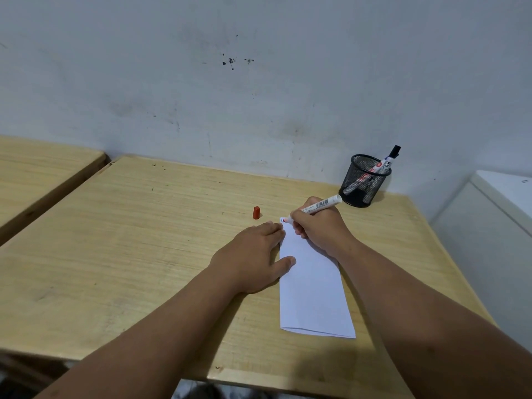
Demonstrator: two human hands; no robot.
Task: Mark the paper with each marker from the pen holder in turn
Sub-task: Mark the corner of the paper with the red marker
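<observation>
A light wooden table (144, 240) stands against a scuffed white wall (259, 67), with a second wooden table (34, 168) to its left and a white cabinet (495, 226) to its right. The left hand (253, 254) lies flat and released, fingers and thumb pinning the left edge of the folded white paper (313, 292), while the right hand (319, 226) grasps a white marker (319, 205) with its red tip at the paper's far left corner, beside a small blue mark. The red cap (256, 212) stands on the table left of the paper, and the black mesh pen holder (363, 181) sits at the far right holding two more markers.
</observation>
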